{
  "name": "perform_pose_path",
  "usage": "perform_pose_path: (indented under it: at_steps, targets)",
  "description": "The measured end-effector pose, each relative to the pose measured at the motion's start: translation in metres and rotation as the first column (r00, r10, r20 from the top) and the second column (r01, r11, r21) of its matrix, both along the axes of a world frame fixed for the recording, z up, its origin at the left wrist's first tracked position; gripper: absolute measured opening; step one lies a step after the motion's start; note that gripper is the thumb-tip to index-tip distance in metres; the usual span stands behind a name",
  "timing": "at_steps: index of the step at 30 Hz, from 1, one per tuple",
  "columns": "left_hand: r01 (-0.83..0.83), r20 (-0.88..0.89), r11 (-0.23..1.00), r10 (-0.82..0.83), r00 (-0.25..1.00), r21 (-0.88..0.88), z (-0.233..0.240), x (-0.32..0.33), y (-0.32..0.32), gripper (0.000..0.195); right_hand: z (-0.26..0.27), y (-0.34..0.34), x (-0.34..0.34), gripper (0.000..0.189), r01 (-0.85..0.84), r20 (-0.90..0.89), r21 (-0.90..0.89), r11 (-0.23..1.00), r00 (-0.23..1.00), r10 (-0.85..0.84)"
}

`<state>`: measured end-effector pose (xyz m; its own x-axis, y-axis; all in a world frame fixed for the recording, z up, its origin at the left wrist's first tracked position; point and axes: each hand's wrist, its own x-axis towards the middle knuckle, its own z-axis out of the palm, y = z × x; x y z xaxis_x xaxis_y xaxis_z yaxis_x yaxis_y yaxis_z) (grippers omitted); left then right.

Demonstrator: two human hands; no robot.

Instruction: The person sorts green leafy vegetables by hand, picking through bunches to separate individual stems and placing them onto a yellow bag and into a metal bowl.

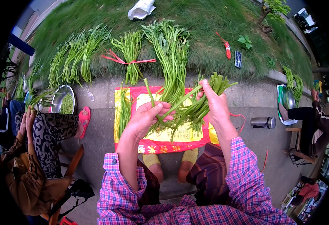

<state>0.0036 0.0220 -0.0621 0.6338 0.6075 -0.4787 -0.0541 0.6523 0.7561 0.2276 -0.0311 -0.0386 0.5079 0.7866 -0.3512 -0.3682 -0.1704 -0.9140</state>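
My right hand (216, 104) grips a bunch of green leafy-vegetable stems (196, 108), their cut ends pointing up and right. Between the fingers of my left hand (150, 116) is a green stem (150, 91); another stem reaches from these fingers to the right hand. Both hands are above a red and yellow printed sack (178, 147) spread on the pavement. Beyond them, a large leafy bundle (171, 56) lies from the grass onto the sack. Thin stems (123, 108) rest along the sack's left side. A bundle tied with red ribbon (132, 60) lies at the grass edge.
More stem bunches (74, 62) lie at back left. A metal basin (65, 98) holds green pieces beside a seated person's leg. At right are a steel flask (262, 123), a black phone (238, 59) on the grass and another seated person (310, 118). A white bag (141, 9) lies far back.
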Motion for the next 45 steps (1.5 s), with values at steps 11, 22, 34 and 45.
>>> perform_pose_path:
  at_steps: [11,22,34,45]
  targets:
    - [0.022,-0.176,0.996,-0.036,0.984,-0.081,0.004,-0.007,0.003,0.025,0.004,-0.001,0.033,0.023,0.235,-0.102,0.182,0.955,0.970,-0.220]
    - [0.013,-0.406,1.000,-0.013,0.914,-0.002,-0.012,-0.001,-0.007,0.025,0.009,-0.005,0.035,0.021,0.239,-0.125,0.235,0.942,0.969,-0.214]
    - [0.016,-0.407,0.904,0.177,0.896,0.428,-0.019,0.011,-0.008,0.030,0.027,-0.009,0.016,0.022,0.142,-0.117,0.226,0.964,0.986,-0.118]
    - [0.152,-0.447,0.661,0.303,0.842,0.735,-0.019,0.025,-0.016,0.029,0.030,-0.007,0.010,0.021,0.126,-0.187,0.228,0.966,0.979,-0.083]
